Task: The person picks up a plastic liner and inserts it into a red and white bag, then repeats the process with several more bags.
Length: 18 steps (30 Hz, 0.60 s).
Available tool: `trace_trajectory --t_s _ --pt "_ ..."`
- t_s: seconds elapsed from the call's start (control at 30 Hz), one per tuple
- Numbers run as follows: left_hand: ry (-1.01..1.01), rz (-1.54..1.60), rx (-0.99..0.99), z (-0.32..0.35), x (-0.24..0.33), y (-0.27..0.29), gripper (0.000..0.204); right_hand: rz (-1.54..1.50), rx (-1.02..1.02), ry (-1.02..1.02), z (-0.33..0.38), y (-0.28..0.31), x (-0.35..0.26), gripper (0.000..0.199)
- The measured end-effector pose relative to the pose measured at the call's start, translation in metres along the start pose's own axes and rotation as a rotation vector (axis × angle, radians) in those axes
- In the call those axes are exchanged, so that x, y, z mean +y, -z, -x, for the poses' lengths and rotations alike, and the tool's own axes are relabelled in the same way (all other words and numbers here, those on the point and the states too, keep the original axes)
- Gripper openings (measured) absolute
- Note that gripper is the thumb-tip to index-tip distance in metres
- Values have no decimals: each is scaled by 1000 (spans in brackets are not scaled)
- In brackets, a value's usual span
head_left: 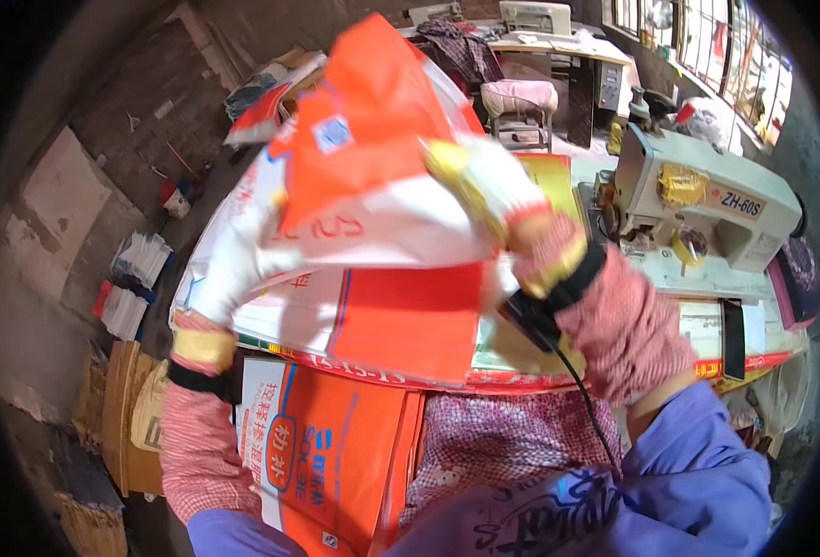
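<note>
Over the work table I lift an orange and white printed sack [373, 121], tilted and creased, its upper end folded over. My right hand [480, 181], in a white and yellow work glove, is closed on the sack's right side. On the left, my gloved left hand [238, 260] is closed at the sack's other edge, its fingertips blurred and partly hidden. Beneath it lies another flat orange and white sack [410, 320] on the table. At the right stands a pale industrial sewing machine [707, 190], apart from both hands.
A stack of orange sacks [345, 446] lies at my lap, beside a purple checked cloth [503, 436]. A black cable [577, 385] runs down from my right wrist. Behind are a padded stool [520, 97] and a second sewing machine [535, 17]. Cardboard [122, 418] stands on the left.
</note>
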<state>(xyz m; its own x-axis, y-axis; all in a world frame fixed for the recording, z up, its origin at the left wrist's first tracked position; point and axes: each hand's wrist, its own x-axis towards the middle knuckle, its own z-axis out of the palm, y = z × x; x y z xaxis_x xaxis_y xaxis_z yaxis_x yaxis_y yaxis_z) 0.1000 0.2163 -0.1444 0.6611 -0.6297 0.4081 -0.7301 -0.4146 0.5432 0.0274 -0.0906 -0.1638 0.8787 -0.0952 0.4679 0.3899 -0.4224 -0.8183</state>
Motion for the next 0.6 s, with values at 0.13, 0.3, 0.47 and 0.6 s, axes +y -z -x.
trace_trajectory --t_s 0.13,0.3,0.47,0.6 --pt "41 -885 -52 46 -59 -30 70 -453 142 -401 66 7 27 26" --pt "287 -1081 43 50 -130 -45 39 41 191 75 119 -14 28 34" --pt "197 -996 27 46 -151 -57 31 565 -194 169 143 -10 -4 22" --pt "104 -603 130 55 -165 -50 28 128 -585 411 158 -29 -39 26"
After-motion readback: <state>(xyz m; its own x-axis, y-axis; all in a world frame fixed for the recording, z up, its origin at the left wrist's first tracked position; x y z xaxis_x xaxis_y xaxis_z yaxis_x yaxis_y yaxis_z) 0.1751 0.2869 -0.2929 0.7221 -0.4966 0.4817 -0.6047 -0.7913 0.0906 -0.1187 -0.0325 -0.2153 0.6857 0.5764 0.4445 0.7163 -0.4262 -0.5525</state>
